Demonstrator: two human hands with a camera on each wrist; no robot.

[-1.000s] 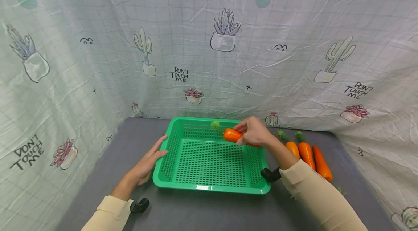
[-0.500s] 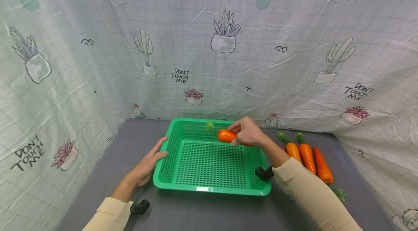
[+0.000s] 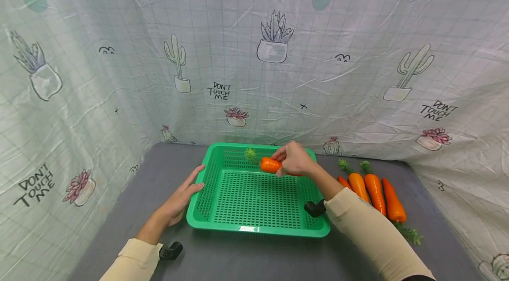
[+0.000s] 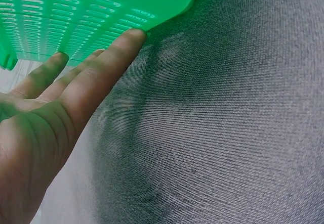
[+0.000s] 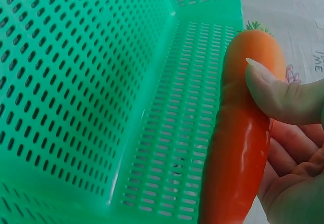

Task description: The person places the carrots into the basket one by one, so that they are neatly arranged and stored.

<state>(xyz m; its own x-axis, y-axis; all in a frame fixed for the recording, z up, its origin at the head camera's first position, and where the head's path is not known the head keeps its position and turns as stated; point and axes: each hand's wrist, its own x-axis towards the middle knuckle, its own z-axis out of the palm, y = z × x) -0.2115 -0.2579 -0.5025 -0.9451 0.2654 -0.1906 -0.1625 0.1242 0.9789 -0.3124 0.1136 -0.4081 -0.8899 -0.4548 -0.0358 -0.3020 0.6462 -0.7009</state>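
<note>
A green perforated plastic basket [image 3: 254, 230] sits on the dark grey table. My left hand [image 3: 180, 199] touches its left side; in the left wrist view, straight fingers [image 4: 96, 80] lie against the outer wall [image 4: 116, 4]. Over the back part of the basket, my right hand [image 3: 296, 160] holds an orange carrot [image 3: 270, 165] with a tuft of green leaves at its thick end. The carrot lies sideways, leaves to the left. Seen from the right wrist, the thumb [image 5: 278, 95] presses on the carrot [image 5: 235, 148] near its leafy end, beside the basket's slotted wall [image 5: 172, 107].
Right of the basket, several more carrots [image 3: 374, 190] lie side by side on the table [image 3: 238, 259], partly behind the right forearm. One carrot [image 3: 393, 201] has its leaves toward the front. A cloth printed with cacti [image 3: 254, 77] hangs along the back and sides.
My right hand has moved left over the basket with the carrot. More of the carrots on the right now shows from behind the forearm. My left hand has stayed in place.
</note>
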